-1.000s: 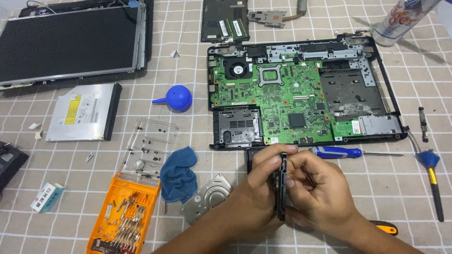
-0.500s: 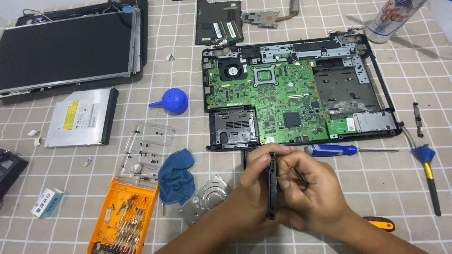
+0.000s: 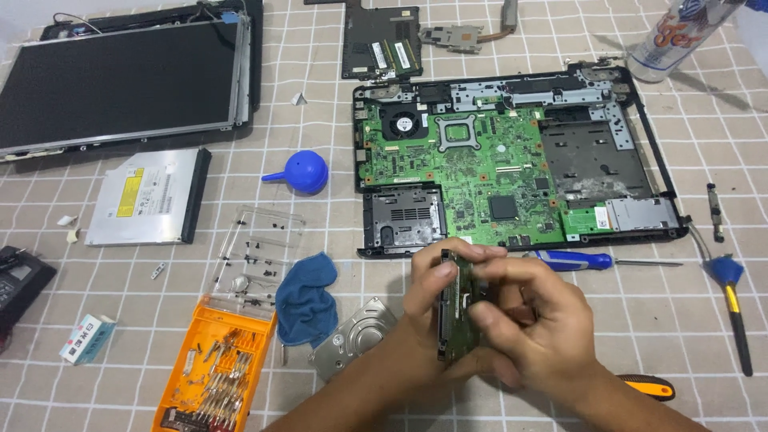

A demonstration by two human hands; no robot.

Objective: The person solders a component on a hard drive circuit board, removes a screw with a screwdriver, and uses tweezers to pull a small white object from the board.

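Your hands stay low in middle, same grip as before; only view shifts a bit. Left hand [image 3: 428, 308] and right hand [image 3: 532, 324] both hold small green circuit board [image 3: 456, 308] on its edge, fingers [image 3: 480, 254] closed around it. Board sits just above surface [image 3: 704, 320], in front of open laptop base [image 3: 512, 160]. Blue screwdriver [image 3: 576, 260] lies just beside right hand. Blue cloth [image 3: 308, 300] near left.

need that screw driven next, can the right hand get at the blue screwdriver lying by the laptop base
Probably yes. The blue screwdriver lies bare on the mat just beyond the right hand, with nothing between them. But both the right hand and the left hand are gripping the small circuit board, so the right hand must let go first.
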